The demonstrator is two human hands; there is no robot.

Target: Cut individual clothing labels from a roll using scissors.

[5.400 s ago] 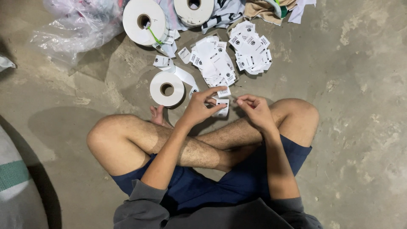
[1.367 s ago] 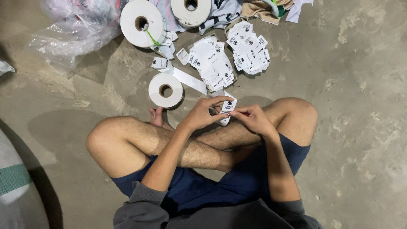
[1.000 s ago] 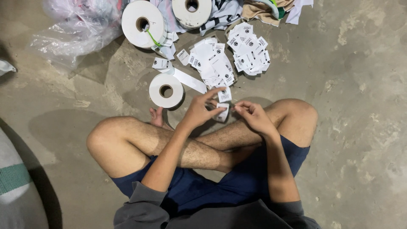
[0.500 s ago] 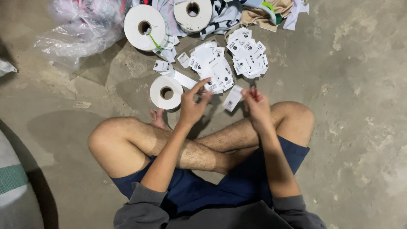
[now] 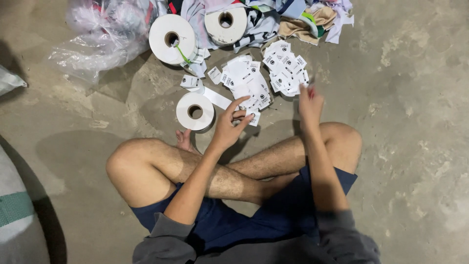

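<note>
- The cut labels (image 5: 246,85) lie in a loose heap on the concrete floor (image 5: 415,122), just ahead of the crossed legs; a second pile of labels (image 5: 287,73) sits just beside it to the right, fanned and overlapping.
- One label near the front edge of the heap lies at the fingertips of the left hand (image 5: 229,124), likely because the heap is kept within easy reach of the seated person.
- The left hand is half open, index finger raised and thumb spread; it seems to touch or pinch that label, though a firm grip cannot be told.
- The right hand (image 5: 309,102) is blurred, lifted over the near edge of the right pile, fingers pointing away; whether it holds anything cannot be told.
- Both forearms reach forward over the knees, elbows bent.
- A small label roll (image 5: 195,111) with a loose strip stands just left of the left hand, beside a bare foot.
- Two larger rolls (image 5: 172,39) stand farther off, near a clear plastic bag (image 5: 105,34) and a heap of clothes (image 5: 298,17).
</note>
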